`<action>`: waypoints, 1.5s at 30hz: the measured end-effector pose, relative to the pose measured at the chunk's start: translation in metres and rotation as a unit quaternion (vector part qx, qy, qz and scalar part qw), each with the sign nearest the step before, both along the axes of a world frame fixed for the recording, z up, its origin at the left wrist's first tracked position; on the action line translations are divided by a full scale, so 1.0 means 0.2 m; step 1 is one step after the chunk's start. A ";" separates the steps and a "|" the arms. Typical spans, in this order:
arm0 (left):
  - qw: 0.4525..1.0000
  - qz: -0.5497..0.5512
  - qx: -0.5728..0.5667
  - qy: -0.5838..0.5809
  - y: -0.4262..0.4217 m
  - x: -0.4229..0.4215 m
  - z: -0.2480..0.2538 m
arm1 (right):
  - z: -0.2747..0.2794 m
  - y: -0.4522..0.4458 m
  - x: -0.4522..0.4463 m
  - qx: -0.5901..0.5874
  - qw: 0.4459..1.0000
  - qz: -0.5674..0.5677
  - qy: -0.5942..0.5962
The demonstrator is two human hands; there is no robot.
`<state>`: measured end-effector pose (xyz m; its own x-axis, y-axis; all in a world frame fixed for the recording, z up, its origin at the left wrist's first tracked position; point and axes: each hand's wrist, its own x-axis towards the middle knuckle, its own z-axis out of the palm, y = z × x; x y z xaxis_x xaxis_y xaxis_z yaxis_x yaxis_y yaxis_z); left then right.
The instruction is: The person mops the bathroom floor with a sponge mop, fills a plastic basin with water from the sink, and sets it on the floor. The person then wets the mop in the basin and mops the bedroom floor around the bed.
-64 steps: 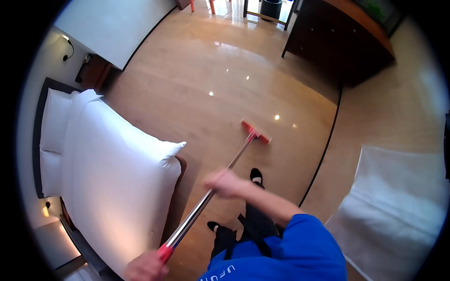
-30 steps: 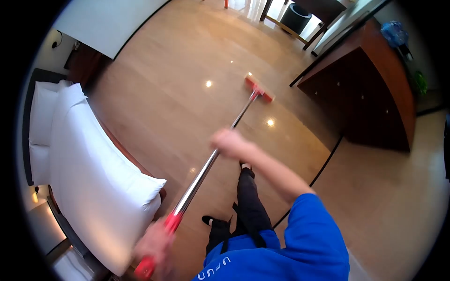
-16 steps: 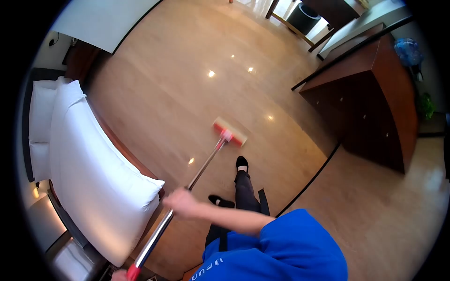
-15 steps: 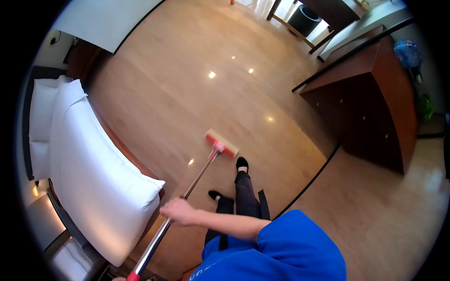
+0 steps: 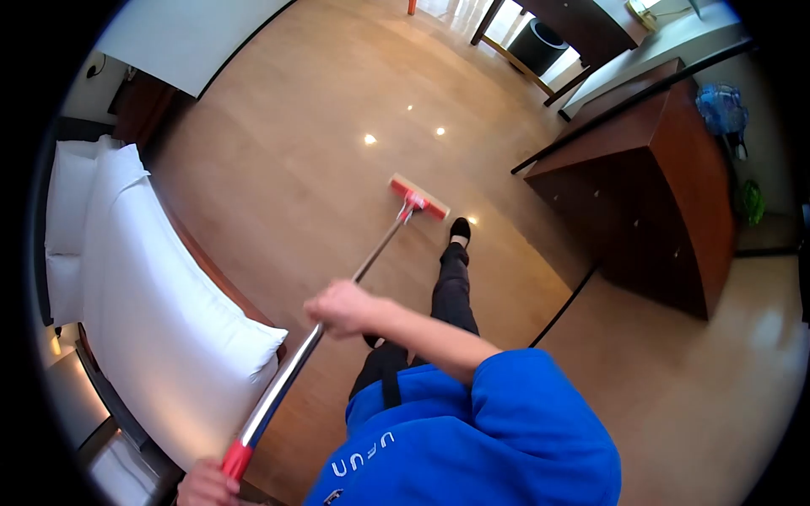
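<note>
A sponge mop (image 5: 291, 375) with a shiny metal pole slants across the middle of the head view. Its red and cream head (image 5: 418, 197) lies on the wooden floor (image 5: 278, 160), just ahead of my forward black shoe. Partway along the pole, my right hand (image 5: 342, 308) is wrapped around it, slightly blurred. My left hand (image 5: 208, 485) is closed on the red grip at the near end, at the bottom edge of the view.
To the left stands a bed (image 5: 156, 312) with white bedding and pillows. A dark brown cabinet (image 5: 641, 194) is at right, with a black bar (image 5: 633, 105) along it. Beyond are a desk (image 5: 582, 29) and a black bin (image 5: 538, 46).
The mop head has moved forward, away from me. My right hand has gone forward with the pole, and my left hand has come further into view. One foot has stepped ahead.
</note>
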<state>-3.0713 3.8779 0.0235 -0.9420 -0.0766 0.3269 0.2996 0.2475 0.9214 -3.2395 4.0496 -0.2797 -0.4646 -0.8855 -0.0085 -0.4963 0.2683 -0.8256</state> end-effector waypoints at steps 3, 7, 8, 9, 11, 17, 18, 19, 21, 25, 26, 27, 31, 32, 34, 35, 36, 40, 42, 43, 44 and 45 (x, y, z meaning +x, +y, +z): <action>0.997 0.017 0.061 -0.040 0.26 -0.34 -0.40 | -0.17 0.36 -0.52 0.129 0.989 -0.041 0.066; 0.986 0.002 0.102 -0.129 0.73 -0.85 -0.64 | -0.32 0.85 -1.05 0.220 0.972 -0.059 0.061; 0.985 -0.032 0.099 -0.138 0.81 -0.95 -0.68 | -0.33 0.98 -1.12 0.192 0.977 -0.077 0.057; 0.983 -0.066 0.096 -0.142 0.87 -1.04 -0.72 | -0.39 1.07 -1.17 0.199 0.973 -0.092 0.067; 0.977 -0.081 0.123 -0.152 0.99 -1.17 -0.74 | -0.40 1.20 -1.22 0.129 0.977 -0.153 0.070; 0.979 -0.119 0.129 -0.106 0.99 -1.49 -0.68 | -0.31 1.18 -1.37 0.056 0.965 -0.251 0.059; 0.974 -0.147 0.134 -0.108 0.98 -1.52 -0.67 | -0.30 1.17 -1.39 0.043 0.964 -0.257 0.053; 0.974 -0.151 0.136 -0.098 0.98 -1.57 -0.67 | -0.30 1.17 -1.41 0.039 0.964 -0.257 0.055; 0.972 -0.144 0.157 -0.103 0.96 -1.60 -0.67 | -0.28 1.15 -1.45 0.043 0.965 -0.252 0.057; 0.966 -0.133 0.191 -0.109 0.89 -1.66 -0.67 | -0.26 1.10 -1.52 0.074 0.972 -0.220 0.032; 0.966 -0.120 0.200 -0.111 0.87 -1.67 -0.68 | -0.26 1.08 -1.52 0.081 0.973 -0.213 0.030; 0.966 -0.115 0.205 -0.110 0.85 -1.66 -0.69 | -0.25 1.06 -1.52 0.095 0.973 -0.207 0.032; 0.964 -0.101 0.224 -0.100 0.78 -1.64 -0.75 | -0.30 1.01 -1.53 0.111 0.977 -0.182 0.027; 0.963 -0.097 0.228 -0.104 0.76 -1.64 -0.75 | -0.30 1.00 -1.52 0.115 0.977 -0.180 0.025; 0.957 -0.100 0.245 -0.118 0.73 -1.65 -0.75 | -0.31 0.97 -1.54 0.125 0.976 -0.175 0.023; 0.956 -0.097 0.252 -0.116 0.71 -1.66 -0.76 | -0.29 0.96 -1.53 0.131 0.975 -0.175 0.024; 0.955 -0.097 0.255 -0.117 0.71 -1.65 -0.75 | -0.28 0.95 -1.54 0.135 0.976 -0.171 0.021; 0.958 -0.058 0.254 -0.123 0.71 -1.61 -0.76 | -0.31 0.95 -1.54 0.134 0.981 -0.138 0.029; 0.957 -0.021 0.271 -0.103 0.74 -1.59 -0.80 | -0.32 0.94 -1.53 0.148 0.979 -0.136 0.020; 0.956 -0.013 0.275 -0.099 0.75 -1.58 -0.80 | -0.34 0.95 -1.53 0.144 0.979 -0.139 0.029; 0.955 -0.011 0.279 -0.104 0.75 -1.59 -0.79 | -0.33 0.95 -1.53 0.148 0.979 -0.137 0.024; 0.954 -0.024 0.277 -0.109 0.73 -1.61 -0.78 | -0.32 0.94 -1.54 0.151 0.978 -0.139 0.024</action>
<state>-3.3932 4.0247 -0.1322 -0.9897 -0.1361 0.0436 0.0837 -0.3047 0.9488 -3.5480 4.2381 -0.3428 -0.6930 -0.6858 -0.2225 -0.4064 0.6265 -0.6651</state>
